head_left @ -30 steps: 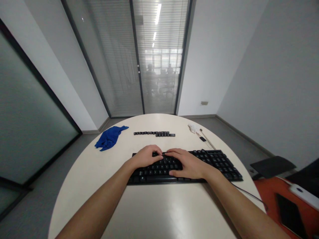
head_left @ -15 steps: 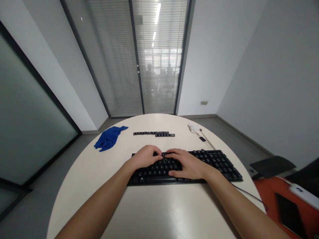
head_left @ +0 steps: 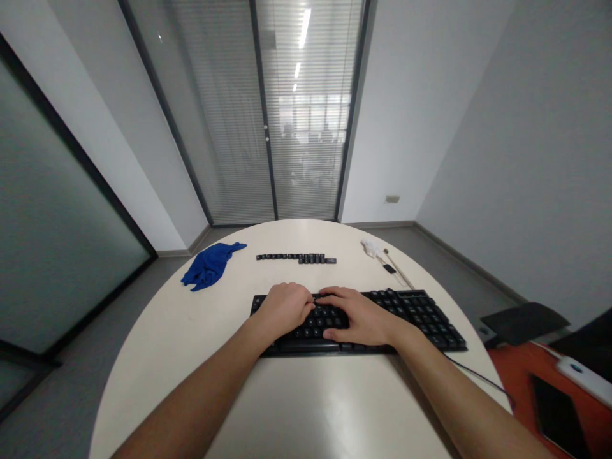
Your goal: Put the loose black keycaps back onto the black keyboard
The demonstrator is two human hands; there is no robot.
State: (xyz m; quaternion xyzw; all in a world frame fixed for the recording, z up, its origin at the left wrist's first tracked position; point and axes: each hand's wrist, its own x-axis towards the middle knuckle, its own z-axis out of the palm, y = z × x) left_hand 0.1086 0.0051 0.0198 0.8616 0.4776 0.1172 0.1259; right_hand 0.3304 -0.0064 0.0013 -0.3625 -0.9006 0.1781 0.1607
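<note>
A black computer keyboard (head_left: 421,312) lies across the table in front of me. My left hand (head_left: 287,309) is over its left part, with the fingers curled and pinched together near the upper middle keys. Whatever is between those fingertips, if anything, is hidden. My right hand (head_left: 358,317) rests on the middle of the keyboard, thumb and fingers apart, its index fingertip close to my left fingertips. Beyond the keyboard, several loose black keycaps (head_left: 312,259) lie lined up in two staggered rows.
A crumpled blue cloth (head_left: 210,264) lies at the table's left. At the back right are a white tuft (head_left: 370,248), a thin stick (head_left: 399,269) and a small black piece (head_left: 389,268). A cable (head_left: 478,371) runs off the right edge, by a red seat (head_left: 514,376) holding a phone (head_left: 557,411).
My left hand has turned over and moved slightly right, its fingers curling in and baring the keyboard's upper left corner. My right hand stays almost where it was.
</note>
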